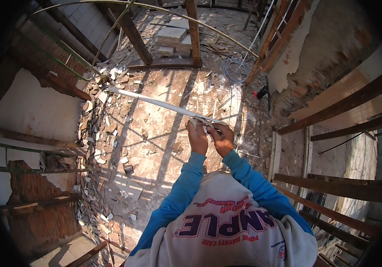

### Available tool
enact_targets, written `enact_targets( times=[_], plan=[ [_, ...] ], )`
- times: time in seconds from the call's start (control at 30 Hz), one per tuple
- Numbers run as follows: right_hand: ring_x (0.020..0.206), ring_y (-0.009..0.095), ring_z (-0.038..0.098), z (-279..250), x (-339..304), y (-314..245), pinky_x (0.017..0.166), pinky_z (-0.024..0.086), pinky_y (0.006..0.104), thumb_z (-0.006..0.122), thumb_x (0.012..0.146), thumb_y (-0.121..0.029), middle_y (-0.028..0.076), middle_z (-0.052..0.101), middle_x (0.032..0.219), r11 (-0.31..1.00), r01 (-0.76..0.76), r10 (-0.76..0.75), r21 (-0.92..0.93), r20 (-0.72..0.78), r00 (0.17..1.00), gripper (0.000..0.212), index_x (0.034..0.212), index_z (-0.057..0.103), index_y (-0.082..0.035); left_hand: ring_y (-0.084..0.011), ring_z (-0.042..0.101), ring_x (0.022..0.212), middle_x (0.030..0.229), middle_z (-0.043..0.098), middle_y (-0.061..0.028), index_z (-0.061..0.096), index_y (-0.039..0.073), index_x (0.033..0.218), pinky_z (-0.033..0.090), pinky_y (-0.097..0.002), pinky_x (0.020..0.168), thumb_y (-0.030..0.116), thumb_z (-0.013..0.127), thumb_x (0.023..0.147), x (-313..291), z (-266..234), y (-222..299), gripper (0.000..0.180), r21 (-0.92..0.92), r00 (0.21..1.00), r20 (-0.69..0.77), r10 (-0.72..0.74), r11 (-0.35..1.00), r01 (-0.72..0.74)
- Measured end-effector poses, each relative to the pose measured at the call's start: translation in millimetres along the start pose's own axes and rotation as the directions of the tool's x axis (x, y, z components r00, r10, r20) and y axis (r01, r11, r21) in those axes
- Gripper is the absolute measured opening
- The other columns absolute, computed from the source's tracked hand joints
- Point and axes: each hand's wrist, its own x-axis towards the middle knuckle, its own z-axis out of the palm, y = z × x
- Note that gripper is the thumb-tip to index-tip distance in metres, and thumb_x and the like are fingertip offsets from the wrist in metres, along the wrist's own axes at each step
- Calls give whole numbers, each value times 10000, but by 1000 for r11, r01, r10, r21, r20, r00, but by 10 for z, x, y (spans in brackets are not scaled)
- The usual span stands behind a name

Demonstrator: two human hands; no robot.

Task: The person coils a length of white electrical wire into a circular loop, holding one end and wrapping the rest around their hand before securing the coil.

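Remotely, I watch the left hand (198, 139) and right hand (222, 139), close together, pinching the ragged near end of a long white pipe (160, 103) slanting toward the left edge of the floor (159, 153), apparently working that end, which next calls for steady, matched grips.
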Motion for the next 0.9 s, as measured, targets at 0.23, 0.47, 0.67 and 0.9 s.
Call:
enact_targets(
  times=[0.23,0.47,0.67,0.9],
  plan=[
    [802,174,592,236,52,348,688,479,299,670,795,-136,126,622,879,900,-207,175,383,115,978,289,983,554,51,-129,512,739,818,514,-34,487,43,980,441,-264,644,290,384,972,57,134,-116,268,-556,910,-67,-409,773,306],
    [893,175,589,365,-52,480,821,490,304,648,821,-87,107,611,940,843,-245,222,479,104,969,314,1072,510,42,-121,483,577,695,495,-26,478,54,894,422,-276,514,266,429,956,176,-44,-573,227,-460,857,-120,-500,793,399],
    [788,145,569,328,-118,579,691,459,287,677,808,-212,98,618,862,913,-317,225,258,331,917,286,941,583,24,-118,438,510,639,469,-20,500,50,831,385,-268,447,292,455,943,111,-213,-853,270,-542,742,-105,-662,664,516],
    [647,91,520,357,44,632,557,411,249,652,839,-297,44,592,724,909,-413,354,47,434,828,316,920,617,7,-172,545,610,700,553,-68,561,22,854,455,-305,538,244,481,911,15,-232,-1155,243,-480,803,-3,-596,705,522]
  ],
)
